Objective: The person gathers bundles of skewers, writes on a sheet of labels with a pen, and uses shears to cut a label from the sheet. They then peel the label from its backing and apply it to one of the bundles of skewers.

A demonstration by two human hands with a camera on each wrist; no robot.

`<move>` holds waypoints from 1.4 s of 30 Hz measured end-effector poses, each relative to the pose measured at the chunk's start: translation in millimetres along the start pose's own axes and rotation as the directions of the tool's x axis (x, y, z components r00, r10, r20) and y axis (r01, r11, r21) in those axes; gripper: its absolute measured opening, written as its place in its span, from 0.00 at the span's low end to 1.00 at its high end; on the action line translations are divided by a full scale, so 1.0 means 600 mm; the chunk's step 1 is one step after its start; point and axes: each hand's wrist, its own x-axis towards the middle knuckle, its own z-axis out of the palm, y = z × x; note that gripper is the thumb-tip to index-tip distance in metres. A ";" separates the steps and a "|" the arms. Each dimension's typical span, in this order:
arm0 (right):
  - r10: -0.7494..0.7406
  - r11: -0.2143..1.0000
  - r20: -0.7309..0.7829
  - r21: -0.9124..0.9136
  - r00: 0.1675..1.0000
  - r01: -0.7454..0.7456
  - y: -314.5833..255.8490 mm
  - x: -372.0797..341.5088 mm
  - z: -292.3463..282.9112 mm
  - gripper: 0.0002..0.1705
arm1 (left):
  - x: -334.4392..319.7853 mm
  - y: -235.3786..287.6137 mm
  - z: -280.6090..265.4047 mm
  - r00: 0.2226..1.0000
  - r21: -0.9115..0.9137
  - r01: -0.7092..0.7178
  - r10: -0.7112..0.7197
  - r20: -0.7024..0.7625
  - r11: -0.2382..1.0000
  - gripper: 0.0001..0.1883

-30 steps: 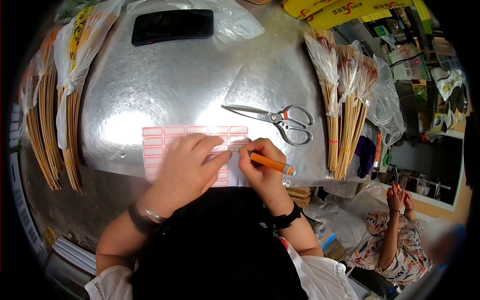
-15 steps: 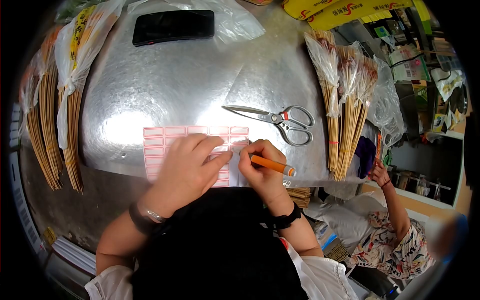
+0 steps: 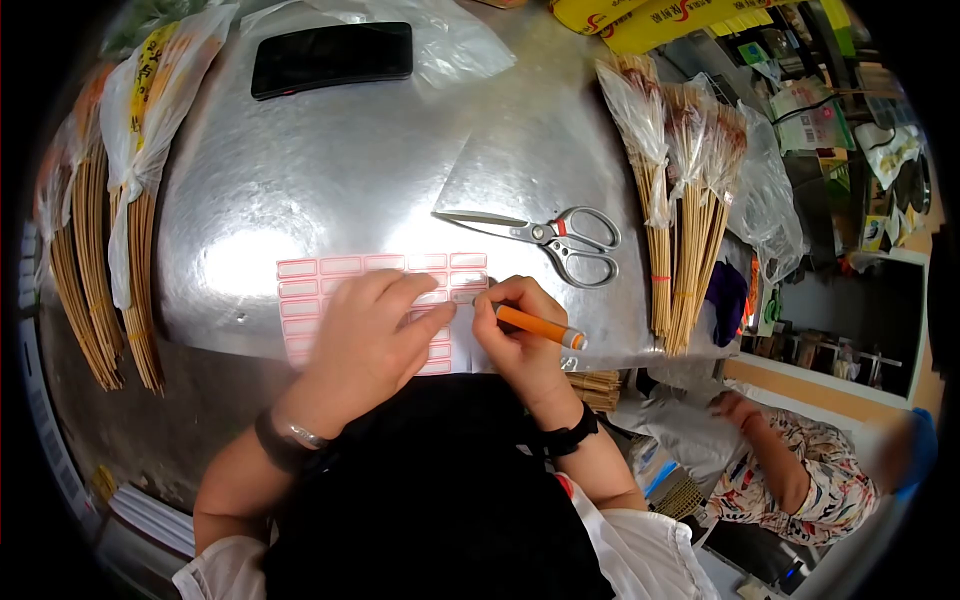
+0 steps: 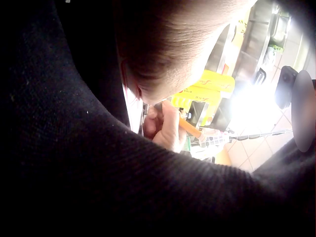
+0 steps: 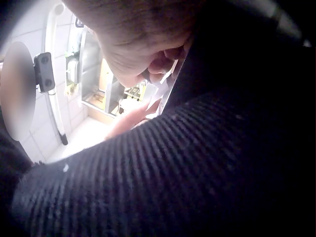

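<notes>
A sheet of red-bordered labels [image 3: 299,309] lies at the near edge of the metal table. Across it rests my left hand [image 3: 368,335], fingers extended to the right and covering its middle. My right hand [image 3: 522,335] pinches an orange marker [image 3: 535,326] at the sheet's right side, its tip end hidden by the fingers. In the left wrist view the marker [image 4: 190,128] sticks out of my right hand [image 4: 167,129]. The right wrist view shows my right hand [image 5: 143,44] close up, with my left hand [image 5: 129,121] beyond it.
Scissors [image 3: 560,238] lie beyond my right hand, their handles half open. A black phone [image 3: 332,58] is at the far side. Bundles of wooden sticks [image 3: 143,290] stand left, with more sticks [image 3: 687,250] right. Another person [image 3: 800,470] is at lower right.
The head view has shifted slightly, so the table's things appear a little further left. Both hands keep their places on the sheet. The other person's arm has drawn back from the purple item.
</notes>
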 end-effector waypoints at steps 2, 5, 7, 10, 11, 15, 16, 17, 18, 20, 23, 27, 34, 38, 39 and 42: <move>-0.007 1.000 -0.005 -0.015 1.000 0.007 -0.001 0.002 0.001 0.07 | -0.001 0.000 0.000 1.000 -0.004 0.004 -0.004 0.000 1.000 0.21; -0.011 0.999 -0.027 -0.038 1.000 0.010 -0.002 0.004 0.004 0.07 | -0.001 0.000 0.000 1.000 -0.008 0.006 -0.006 -0.002 1.000 0.21; -0.012 0.999 -0.044 -0.050 0.999 0.010 -0.001 0.004 0.005 0.07 | -0.001 0.000 0.000 1.000 -0.006 0.007 -0.007 -0.002 1.000 0.21; -0.012 0.999 -0.032 -0.046 0.999 0.011 -0.001 0.005 0.003 0.07 | -0.001 0.001 -0.001 1.000 -0.004 0.008 -0.008 0.003 1.000 0.21; -0.008 0.999 -0.025 -0.049 1.000 0.007 -0.001 0.005 0.002 0.07 | -0.001 0.000 0.000 1.000 -0.003 0.008 -0.008 0.003 1.000 0.21; -0.007 0.998 -0.004 -0.058 1.000 0.007 -0.004 0.004 0.000 0.07 | -0.001 0.000 0.000 1.000 0.000 0.010 -0.010 0.007 1.000 0.21; -0.011 0.998 -0.003 -0.060 1.000 0.010 -0.004 0.004 -0.001 0.07 | -0.001 0.001 0.000 1.000 0.001 0.009 -0.009 0.009 1.000 0.21; 0.003 1.000 -0.040 0.022 0.999 -0.002 0.001 0.003 -0.001 0.07 | 0.000 0.001 0.000 1.000 0.002 0.007 -0.007 0.011 1.000 0.22; 0.019 0.995 -0.076 0.104 0.997 -0.011 0.009 -0.001 0.000 0.07 | 0.000 0.001 -0.001 1.000 0.003 0.005 -0.005 0.013 1.000 0.22; 0.048 0.983 -0.114 0.181 0.992 -0.026 0.012 -0.003 0.002 0.07 | 0.000 0.000 0.002 1.000 0.003 -0.001 0.001 0.004 1.000 0.22; 0.070 0.988 -0.105 0.148 0.992 -0.054 0.005 -0.005 0.001 0.07 | 0.000 0.002 0.001 1.000 0.012 -0.003 0.003 0.009 1.000 0.23; 0.070 0.995 -0.052 0.071 0.996 -0.066 0.001 -0.003 -0.002 0.07 | 0.000 0.002 0.001 1.000 0.016 -0.008 0.007 0.027 1.000 0.23; 0.057 0.998 -0.040 0.033 0.998 -0.056 -0.001 0.000 -0.001 0.07 | 0.001 0.003 0.000 0.999 0.014 0.002 -0.002 0.036 1.000 0.23; 0.052 0.999 -0.032 0.016 0.998 -0.051 -0.001 0.001 0.000 0.07 | 0.001 0.003 0.000 0.999 0.013 0.005 -0.006 0.036 1.000 0.23; 0.048 0.999 -0.032 0.014 0.998 -0.048 -0.001 0.001 0.000 0.07 | 0.001 0.003 -0.001 0.999 0.010 0.007 -0.008 0.039 1.000 0.23; 0.036 0.999 -0.032 -0.003 0.999 -0.036 0.001 0.001 0.001 0.07 | 0.001 0.003 -0.001 0.999 0.007 0.012 -0.012 0.041 1.000 0.22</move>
